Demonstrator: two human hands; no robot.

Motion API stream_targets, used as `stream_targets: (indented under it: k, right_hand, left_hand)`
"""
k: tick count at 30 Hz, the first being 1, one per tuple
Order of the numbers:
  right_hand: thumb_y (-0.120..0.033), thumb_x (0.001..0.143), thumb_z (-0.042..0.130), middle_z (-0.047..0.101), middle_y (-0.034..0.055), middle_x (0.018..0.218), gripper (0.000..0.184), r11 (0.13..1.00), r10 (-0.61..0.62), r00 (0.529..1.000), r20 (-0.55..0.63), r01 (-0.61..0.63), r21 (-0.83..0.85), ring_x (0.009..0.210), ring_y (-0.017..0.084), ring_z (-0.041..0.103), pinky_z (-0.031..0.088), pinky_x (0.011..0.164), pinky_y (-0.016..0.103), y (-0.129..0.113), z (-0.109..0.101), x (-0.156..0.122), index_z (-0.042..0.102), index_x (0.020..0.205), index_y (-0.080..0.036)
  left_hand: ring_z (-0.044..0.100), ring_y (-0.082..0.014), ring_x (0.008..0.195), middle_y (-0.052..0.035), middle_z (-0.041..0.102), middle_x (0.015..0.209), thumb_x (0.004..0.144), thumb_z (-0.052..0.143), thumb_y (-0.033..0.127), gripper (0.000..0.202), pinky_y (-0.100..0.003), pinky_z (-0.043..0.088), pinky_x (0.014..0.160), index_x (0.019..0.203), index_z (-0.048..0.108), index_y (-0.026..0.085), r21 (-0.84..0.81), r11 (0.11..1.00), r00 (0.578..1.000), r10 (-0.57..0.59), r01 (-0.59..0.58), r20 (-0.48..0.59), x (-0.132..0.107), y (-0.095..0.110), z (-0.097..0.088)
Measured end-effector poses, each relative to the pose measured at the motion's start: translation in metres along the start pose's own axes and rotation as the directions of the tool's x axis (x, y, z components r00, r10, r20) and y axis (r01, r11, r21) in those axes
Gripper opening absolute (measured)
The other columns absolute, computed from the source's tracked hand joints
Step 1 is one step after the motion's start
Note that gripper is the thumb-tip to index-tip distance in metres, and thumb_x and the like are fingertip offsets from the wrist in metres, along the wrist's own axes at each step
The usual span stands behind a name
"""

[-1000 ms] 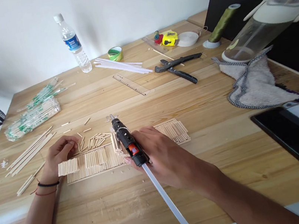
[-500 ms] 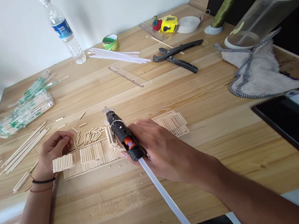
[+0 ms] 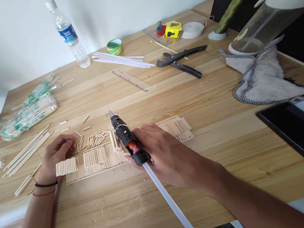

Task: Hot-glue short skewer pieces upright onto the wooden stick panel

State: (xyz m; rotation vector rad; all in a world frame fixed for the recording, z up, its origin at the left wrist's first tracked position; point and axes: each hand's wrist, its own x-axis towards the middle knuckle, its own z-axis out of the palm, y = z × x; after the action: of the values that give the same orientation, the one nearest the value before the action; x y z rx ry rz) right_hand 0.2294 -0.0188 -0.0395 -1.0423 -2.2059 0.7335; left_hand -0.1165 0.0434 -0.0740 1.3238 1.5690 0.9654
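Right hand [image 3: 162, 152] closed around the glue gun [image 3: 123, 132], stick panel [image 3: 110, 156] on the bench [image 3: 229, 136] running from the gun's 8 to 3 o'clock. Left hand [image 3: 58, 150] half-curled, loose cut sticks [image 3: 96, 139] at its 3 o'clock; grip cannot be told. A dripping nozzle [image 3: 111, 114] could foul the panel.

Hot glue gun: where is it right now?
In the head view, the hot glue gun is just left of centre, held in the right grip over the wooden-stick panel, on the near side of the ruler.
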Motion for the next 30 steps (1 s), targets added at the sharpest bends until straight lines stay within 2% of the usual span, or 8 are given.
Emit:
stream_targets:
  k: [12,19,30]
  right_hand:
    - [-0.011,0.094,0.059,0.065,0.0067,0.093,0.006,1.000,-0.006,1.000,-0.006,0.006,0.015,0.083,0.023,0.055,0.042,0.091,0.040,-0.0001,0.0013,0.0010,0.057,0.094,-0.017]
    - [-0.016,0.097,0.060,0.067,0.0084,0.096,0.003,1.000,-0.007,1.000,-0.009,0.007,-0.004,0.088,0.024,0.057,0.042,0.091,0.040,0.0008,0.0011,0.0001,0.059,0.100,-0.016]
    - [-0.011,0.093,0.062,0.069,0.0091,0.098,0.013,1.000,0.001,1.000,-0.007,-0.001,0.019,0.087,0.024,0.059,0.042,0.092,0.040,-0.0018,-0.0011,0.0005,0.063,0.106,-0.011]
  left_hand:
    - [0.058,-0.0119,0.067,-0.0006,0.066,0.070,0.072,0.084,0.041,0.028,-0.020,0.045,0.060,0.086,0.077,0.018,-0.005,1.000,1.000,-0.004,0.004,-0.004,-0.0015,0.0024,0.0017]
    - [0.058,-0.0117,0.067,-0.0011,0.067,0.070,0.071,0.084,0.040,0.027,-0.019,0.045,0.060,0.084,0.078,0.018,0.013,1.000,1.000,-0.007,0.007,-0.015,-0.0019,0.0062,0.0036]
    - [0.059,-0.0119,0.066,-0.0012,0.066,0.069,0.071,0.083,0.039,0.025,-0.019,0.047,0.060,0.084,0.078,0.018,0.003,1.000,1.000,0.000,0.000,-0.013,0.0000,0.0022,0.0023]
